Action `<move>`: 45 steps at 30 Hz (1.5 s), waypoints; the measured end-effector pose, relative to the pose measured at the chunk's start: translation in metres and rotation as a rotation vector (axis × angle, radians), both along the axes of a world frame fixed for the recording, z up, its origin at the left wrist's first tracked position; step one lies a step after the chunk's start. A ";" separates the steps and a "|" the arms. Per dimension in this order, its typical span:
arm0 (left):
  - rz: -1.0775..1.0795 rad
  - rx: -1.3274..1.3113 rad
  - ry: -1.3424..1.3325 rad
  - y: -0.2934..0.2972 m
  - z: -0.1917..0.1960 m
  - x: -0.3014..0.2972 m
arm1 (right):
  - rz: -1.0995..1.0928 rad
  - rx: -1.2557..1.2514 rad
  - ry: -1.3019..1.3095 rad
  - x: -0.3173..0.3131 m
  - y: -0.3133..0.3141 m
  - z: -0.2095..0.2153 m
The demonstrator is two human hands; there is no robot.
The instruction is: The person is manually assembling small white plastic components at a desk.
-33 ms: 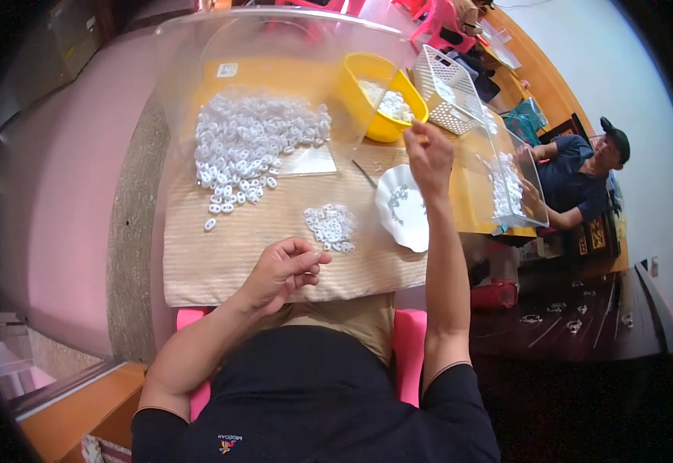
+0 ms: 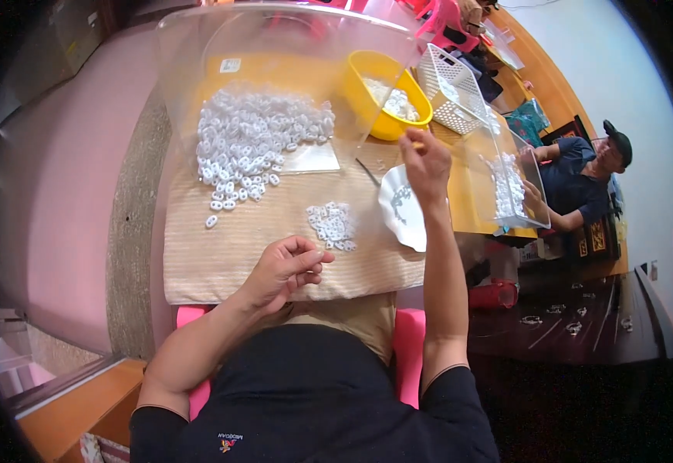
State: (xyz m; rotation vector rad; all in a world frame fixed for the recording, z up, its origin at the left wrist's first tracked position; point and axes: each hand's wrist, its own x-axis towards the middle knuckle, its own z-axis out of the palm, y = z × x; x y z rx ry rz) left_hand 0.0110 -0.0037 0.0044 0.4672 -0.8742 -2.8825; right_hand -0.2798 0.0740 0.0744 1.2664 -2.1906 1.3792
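L hand (image 2: 286,266), lower centre: fingers pinched narrow on a small white ring, just below the small ring pile (image 2: 332,224) on the beige mat (image 2: 228,255). R hand (image 2: 427,162), centre-right, raised above the white dish (image 2: 400,207), fingertips closed on a thin stick, prob. for precise dabbing. Big ring heap (image 2: 255,139), upper centre, sits inside the clear bin (image 2: 197,69); yellow bowl (image 2: 387,96) lies near, within reach.

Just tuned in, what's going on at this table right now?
A person sits at a table with a striped mat. The left hand pinches something small near a little pile of white rings. The right hand is raised above a white plate, beside a yellow bowl holding more white pieces. A bigger heap of rings lies further back, under a clear plastic sheet. Another person sits at the far right.
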 end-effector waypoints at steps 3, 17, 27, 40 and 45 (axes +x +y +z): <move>-0.003 -0.024 0.006 0.000 0.004 0.002 | 0.182 0.089 -0.210 0.055 -0.010 -0.020; -0.020 -0.058 0.000 0.002 0.011 0.002 | 0.239 0.494 0.205 0.075 -0.099 -0.049; -0.021 -0.040 -0.001 0.002 0.013 0.003 | 0.222 0.574 0.198 0.075 -0.112 -0.051; 0.247 -0.042 -0.028 -0.007 0.008 0.003 | 0.427 0.431 -0.551 0.122 -0.026 -0.025; 0.289 -0.111 -0.053 0.000 0.008 0.000 | 0.520 0.296 -0.608 0.154 0.011 -0.031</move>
